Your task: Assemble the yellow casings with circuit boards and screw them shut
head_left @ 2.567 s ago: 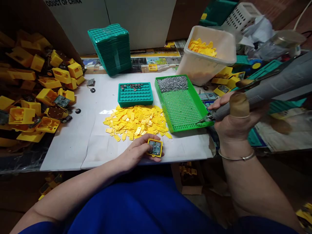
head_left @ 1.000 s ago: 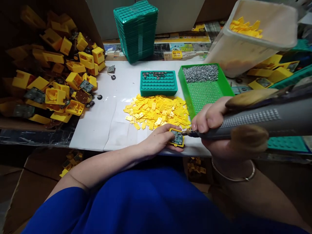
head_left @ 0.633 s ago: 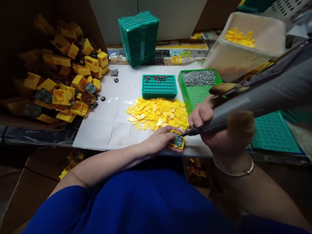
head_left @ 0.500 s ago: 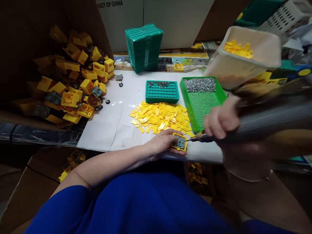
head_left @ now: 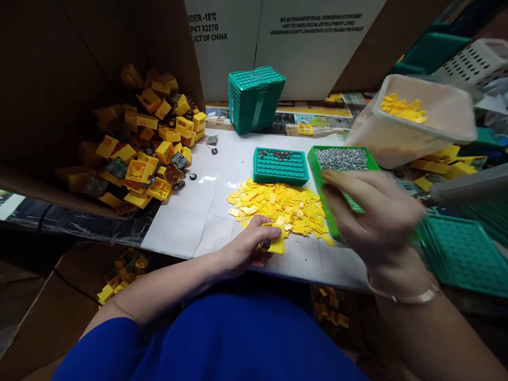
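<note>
My left hand is closed around a small yellow plastic casing, its thumb pressed on top. A plain yellow face of the casing points up; something dark shows at its near left side. Over the green tray of small silvery screws is my right hand, its fingers smeared by motion. Whether they pinch anything I cannot make out. A grey electric screwdriver lies or hangs just right of that hand. Beyond my left hand, small flat yellow plastic pieces are heaped on the white work surface.
A teal ridged tray with small dark round parts sits behind the heap, and a stack of teal trays farther back. At left, a cardboard box holds yellow casings. A translucent bin stands at back right.
My right hand has left the electric screwdriver and moved over the screw tray. In my left hand, the casing has turned, so its circuit board no longer faces up. The view has shifted.
</note>
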Available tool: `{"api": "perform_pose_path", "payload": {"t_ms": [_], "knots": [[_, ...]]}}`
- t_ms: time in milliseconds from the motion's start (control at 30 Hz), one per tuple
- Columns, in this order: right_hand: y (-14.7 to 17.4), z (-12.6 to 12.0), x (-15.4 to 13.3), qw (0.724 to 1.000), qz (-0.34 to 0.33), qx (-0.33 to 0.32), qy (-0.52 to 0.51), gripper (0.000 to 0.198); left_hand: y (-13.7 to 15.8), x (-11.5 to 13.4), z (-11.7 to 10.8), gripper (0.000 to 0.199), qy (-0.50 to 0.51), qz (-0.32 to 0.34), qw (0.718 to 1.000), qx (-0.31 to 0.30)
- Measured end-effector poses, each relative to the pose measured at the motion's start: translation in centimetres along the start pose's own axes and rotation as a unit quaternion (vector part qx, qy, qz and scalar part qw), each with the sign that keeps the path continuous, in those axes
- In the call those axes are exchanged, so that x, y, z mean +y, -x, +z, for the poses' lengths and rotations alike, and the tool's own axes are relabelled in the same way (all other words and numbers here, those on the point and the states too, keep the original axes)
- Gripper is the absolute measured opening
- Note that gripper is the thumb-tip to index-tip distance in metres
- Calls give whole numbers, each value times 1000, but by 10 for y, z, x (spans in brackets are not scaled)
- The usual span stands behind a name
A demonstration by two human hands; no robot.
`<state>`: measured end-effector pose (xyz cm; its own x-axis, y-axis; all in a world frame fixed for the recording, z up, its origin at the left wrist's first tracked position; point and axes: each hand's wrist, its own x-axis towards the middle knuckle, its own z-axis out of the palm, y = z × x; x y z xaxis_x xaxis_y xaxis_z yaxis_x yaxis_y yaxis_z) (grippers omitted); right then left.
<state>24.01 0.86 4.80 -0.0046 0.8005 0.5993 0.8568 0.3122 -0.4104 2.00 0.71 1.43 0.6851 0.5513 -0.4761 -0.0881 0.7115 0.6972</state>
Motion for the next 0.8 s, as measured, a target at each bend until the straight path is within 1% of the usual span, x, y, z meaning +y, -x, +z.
{"api": "perform_pose_path", "payload": {"t_ms": [67, 133, 233, 300, 400, 500, 567, 600, 667, 700, 733, 767, 800], "knots": [[-23, 24, 15, 996, -27, -55, 63, 24, -1, 1, -3, 44, -5, -1, 1000, -24], [-49, 48, 36, 982, -31, -132, 129, 27, -1, 2, -6, 49, 12, -2, 999, -43], [-76, 71, 63, 960, -34, -199, 195, 29, 3, 2, -14, 50, 67, 8, 997, -40], [-83, 80, 71, 951, -42, -222, 213, 29, 7, 0, -20, 44, 103, 27, 994, -34], [-85, 86, 73, 946, -45, -238, 213, 26, 11, -3, -24, 37, 134, 44, 990, -28], [-88, 88, 73, 949, -36, -239, 202, 24, 14, -6, -24, 33, 150, 41, 987, -37], [-89, 85, 68, 953, -29, -229, 194, 23, 16, -9, -23, 37, 155, 43, 986, -36], [-86, 82, 63, 958, -22, -218, 183, 21, 17, -11, -22, 42, 154, 50, 986, -32], [-73, 73, 44, 976, 11, -186, 112, 16, 17, -15, -21, 53, 147, 72, 986, -24], [-62, 68, 31, 986, 50, -156, 27, 12, 17, -17, -20, 56, 144, 86, 986, -17], [-49, 63, 16, 982, 98, -139, -82, 10, 17, -19, -19, 57, 140, 100, 985, -8], [-34, 59, 0, 966, 131, -144, -172, 10, 16, -21, -18, 57, 136, 113, 984, 2], [-17, 56, -16, 949, 152, -144, -235, 10, 15, -23, -18, 58, 129, 125, 984, 14]]}}
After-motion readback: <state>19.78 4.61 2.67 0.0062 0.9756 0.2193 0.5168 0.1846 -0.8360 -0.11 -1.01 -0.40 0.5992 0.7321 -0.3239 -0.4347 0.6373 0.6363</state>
